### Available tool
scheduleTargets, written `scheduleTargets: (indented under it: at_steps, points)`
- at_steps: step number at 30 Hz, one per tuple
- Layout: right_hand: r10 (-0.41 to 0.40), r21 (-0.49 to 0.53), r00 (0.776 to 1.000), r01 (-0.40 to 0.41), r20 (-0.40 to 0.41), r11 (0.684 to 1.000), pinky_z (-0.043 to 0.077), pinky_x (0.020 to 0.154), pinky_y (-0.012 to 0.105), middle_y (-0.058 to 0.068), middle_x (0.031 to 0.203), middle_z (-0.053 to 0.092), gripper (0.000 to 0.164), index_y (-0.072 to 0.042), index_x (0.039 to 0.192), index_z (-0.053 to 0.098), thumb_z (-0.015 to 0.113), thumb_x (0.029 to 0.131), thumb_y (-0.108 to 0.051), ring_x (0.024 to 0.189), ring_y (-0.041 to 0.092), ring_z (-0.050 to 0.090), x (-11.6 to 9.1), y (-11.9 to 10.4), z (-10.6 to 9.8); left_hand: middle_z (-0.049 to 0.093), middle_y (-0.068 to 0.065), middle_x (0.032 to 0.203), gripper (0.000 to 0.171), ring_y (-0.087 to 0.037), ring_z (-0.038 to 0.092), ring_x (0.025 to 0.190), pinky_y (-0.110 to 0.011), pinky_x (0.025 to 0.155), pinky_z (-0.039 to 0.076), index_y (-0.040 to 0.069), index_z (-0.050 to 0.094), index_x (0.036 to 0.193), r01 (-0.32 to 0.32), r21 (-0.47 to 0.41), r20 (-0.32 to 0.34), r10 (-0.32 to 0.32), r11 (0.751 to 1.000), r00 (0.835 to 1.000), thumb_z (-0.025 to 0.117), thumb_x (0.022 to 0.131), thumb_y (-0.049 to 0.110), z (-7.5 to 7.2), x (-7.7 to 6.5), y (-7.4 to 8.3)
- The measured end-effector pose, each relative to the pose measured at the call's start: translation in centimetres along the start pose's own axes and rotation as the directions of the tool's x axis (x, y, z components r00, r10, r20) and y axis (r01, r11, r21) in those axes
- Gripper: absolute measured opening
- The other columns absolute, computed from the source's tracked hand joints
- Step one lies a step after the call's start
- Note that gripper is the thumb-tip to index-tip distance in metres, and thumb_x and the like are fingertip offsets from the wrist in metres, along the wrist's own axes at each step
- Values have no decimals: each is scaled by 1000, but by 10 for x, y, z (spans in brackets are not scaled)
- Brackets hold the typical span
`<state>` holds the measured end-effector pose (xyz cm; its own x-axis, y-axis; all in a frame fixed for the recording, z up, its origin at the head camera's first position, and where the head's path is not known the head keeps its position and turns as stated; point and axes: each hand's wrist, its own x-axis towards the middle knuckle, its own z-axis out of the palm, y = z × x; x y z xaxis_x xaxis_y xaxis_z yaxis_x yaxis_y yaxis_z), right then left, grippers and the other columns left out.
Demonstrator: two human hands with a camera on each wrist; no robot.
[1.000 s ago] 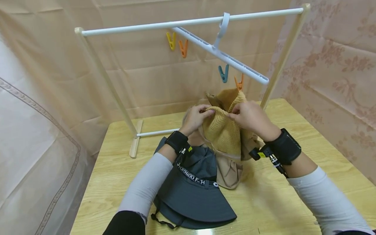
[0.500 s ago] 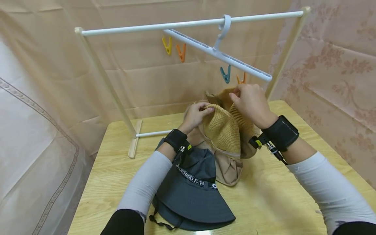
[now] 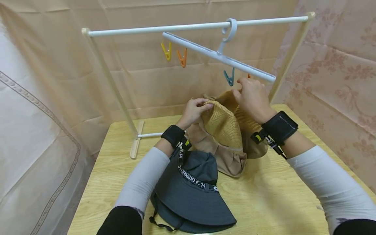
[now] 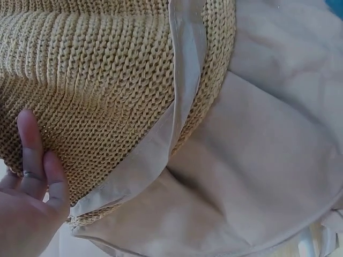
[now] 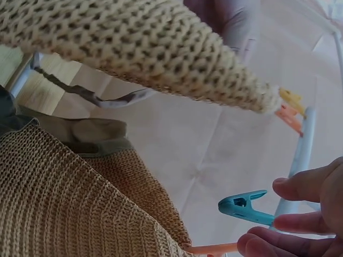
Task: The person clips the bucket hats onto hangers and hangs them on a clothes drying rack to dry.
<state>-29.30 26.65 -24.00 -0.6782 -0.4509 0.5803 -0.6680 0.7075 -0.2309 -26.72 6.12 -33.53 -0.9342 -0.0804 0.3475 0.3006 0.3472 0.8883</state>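
Note:
A tan sun hat (image 3: pixel 224 127) with a coarse knitted part and smooth fabric hangs tilted below the white hanger (image 3: pixel 202 49). My left hand (image 3: pixel 194 112) pinches its knitted edge between thumb and fingers; in the left wrist view, fingertips lie against the knit (image 4: pixel 107 80). Up at the hanger's near right end is my right hand (image 3: pixel 253 98), its thumb and fingers spread apart in the right wrist view. Close to those fingers is a teal clothespin (image 5: pixel 244 208). An orange clothespin (image 5: pixel 214 249) meets another edge of the hat; my right hand mostly hides it in the head view.
A dark grey hat (image 3: pixel 191 202) with a lettered band and black cord lies on the wooden table (image 3: pixel 279 202). A white crossbar (image 3: pixel 132 30) carries the hanger. Yellow (image 3: pixel 166 52) and orange (image 3: pixel 182 58) clothespins hang at the hanger's other end.
My right hand has left the knitted edge beside the left hand and risen to the hanger's right-hand orange clothespin. The left hand keeps its pinch. The hanger has swung slightly.

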Motion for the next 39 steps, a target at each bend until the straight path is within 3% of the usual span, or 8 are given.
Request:
scheduleTargets:
  at_steps: [2, 4, 11, 18, 23, 27, 31, 39]
  points:
    - [-2, -1, 1000, 2, -7, 1000, 50, 76, 60, 29, 97, 69, 32, 10, 113, 63, 64, 91, -13, 86, 45, 66, 3, 1, 2, 70, -13, 81, 23, -11, 63, 75, -31, 105, 40, 3, 74, 104, -8, 2, -3, 8, 1000, 1000, 72, 89, 20, 0, 2, 0]
    - [-4, 7, 1000, 4, -14, 1000, 50, 76, 59, 28, 97, 69, 34, 10, 115, 63, 65, 91, -14, 86, 46, 65, 5, 2, 4, 71, -12, 82, 23, -13, 64, 76, -31, 95, 47, 3, 74, 105, 0, -6, -2, 0, 1000, 1000, 72, 89, 20, 0, 4, 0]
    - [-71, -25, 994, 69, -80, 997, 51, 73, 55, 25, 102, 68, 31, 3, 114, 62, 68, 92, -17, 85, 44, 65, 9, 3, 11, 69, -3, 83, 23, -18, 64, 80, -28, 86, 50, 3, 74, 103, 49, -58, 12, -48, 997, 999, 72, 89, 21, 1, 5, -1]
    - [-218, -199, 965, 187, -146, 962, 44, 49, 45, 18, 74, 58, 29, 4, 96, 60, 65, 95, -24, 59, 35, 55, 20, 4, 16, 71, -3, 82, 24, -13, 64, 75, -29, 77, 53, 5, 75, 103, 72, -79, -14, -74, 994, 997, 73, 88, 24, 1, 10, 1]
    - [-282, -254, 944, 234, -172, 939, 43, 46, 44, 18, 70, 58, 30, 4, 98, 62, 65, 95, -25, 56, 34, 55, 28, 5, 18, 72, -7, 89, 25, -13, 65, 75, -31, 79, 54, 3, 74, 107, 79, -101, -32, -83, 992, 996, 71, 90, 20, 1, 14, 1]
    - [-254, -241, 959, 218, -129, 946, 46, 50, 47, 20, 73, 60, 32, 5, 100, 61, 62, 97, -28, 60, 37, 58, 33, 1, 19, 72, -6, 87, 23, -10, 64, 73, -34, 80, 54, 3, 74, 105, 62, -94, -36, -66, 994, 997, 71, 90, 21, 1, 17, 1]
    - [-169, -223, 983, 149, -75, 963, 50, 53, 50, 24, 75, 63, 35, 6, 99, 59, 59, 98, -28, 63, 42, 62, 38, -3, 23, 72, -5, 86, 23, -11, 65, 75, -36, 81, 55, 4, 75, 103, 52, -101, -18, -54, 994, 998, 72, 90, 23, 3, 19, 3]
    - [-70, -242, 995, 52, -66, 969, 52, 60, 55, 30, 83, 67, 38, 7, 103, 61, 58, 98, -30, 74, 49, 65, 43, -4, 38, 72, -12, 95, 24, -9, 66, 66, -28, 76, 57, -5, 71, 107, 134, -202, 8, -135, 970, 991, 69, 92, 14, 8, 19, 3]
